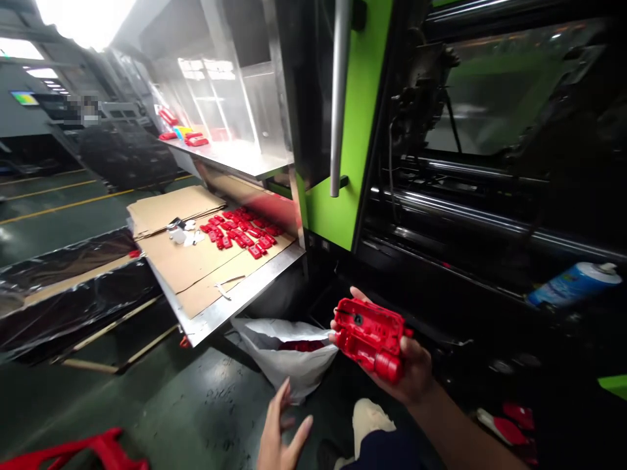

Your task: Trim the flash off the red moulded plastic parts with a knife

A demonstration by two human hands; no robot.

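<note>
A red moulded plastic housing (369, 336) rests in my right hand (416, 372), its hollow ribbed side turned up and a rounded end towards me. My fingers wrap beneath it and the thumb presses its near right edge. Lower and to the left, my left hand (281, 427) holds nothing, with thumb and fingers spread apart. Just beyond that hand stands a white sack (289, 369) with its mouth open. Red pieces (301, 346) show inside it, their shape partly hidden.
A cardboard-covered metal table (196, 274) carries many small red parts (240, 232). Behind it stands a green machine panel (337, 215) with a vertical handle (337, 98). A blue spray can (573, 284) lies at right. A red frame-like object (83, 450) is at lower left.
</note>
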